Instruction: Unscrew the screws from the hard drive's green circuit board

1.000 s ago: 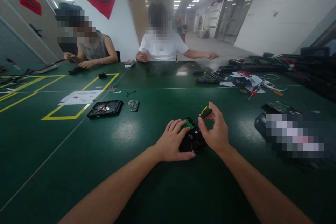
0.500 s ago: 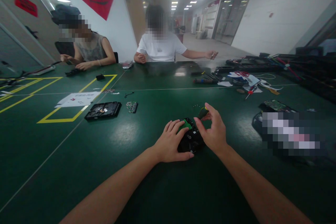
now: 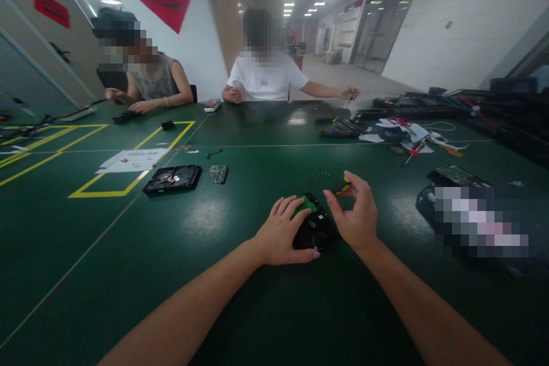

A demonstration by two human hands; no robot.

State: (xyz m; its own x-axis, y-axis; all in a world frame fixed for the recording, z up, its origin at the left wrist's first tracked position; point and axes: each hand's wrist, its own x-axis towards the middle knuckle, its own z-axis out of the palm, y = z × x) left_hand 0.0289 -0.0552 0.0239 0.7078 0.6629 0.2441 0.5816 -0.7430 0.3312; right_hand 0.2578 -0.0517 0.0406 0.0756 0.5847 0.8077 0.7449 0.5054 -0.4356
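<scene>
A black hard drive (image 3: 315,235) with a green circuit board (image 3: 307,203) on its upper face lies on the table in front of me. My left hand (image 3: 283,231) spans its left side, fingers over the board and thumb along the near edge, holding it down. Just right of the drive, my right hand (image 3: 357,209) grips a small screwdriver (image 3: 344,187) with a green and yellow handle, raised off the drive; its tip is hard to make out. Beyond the drive, several tiny screws (image 3: 324,174) are scattered on the green tabletop.
To the left lie another black hard drive (image 3: 172,179), a loose circuit board (image 3: 219,174) and a paper sheet (image 3: 132,160). Tools (image 3: 343,128) and cables sit at back right, near a drive with a board (image 3: 460,175). Two people (image 3: 262,77) sit across the table.
My right hand has moved right, away from the drive, and the screwdriver has tilted flatter. My left hand stays on the drive. The view has shifted slightly.
</scene>
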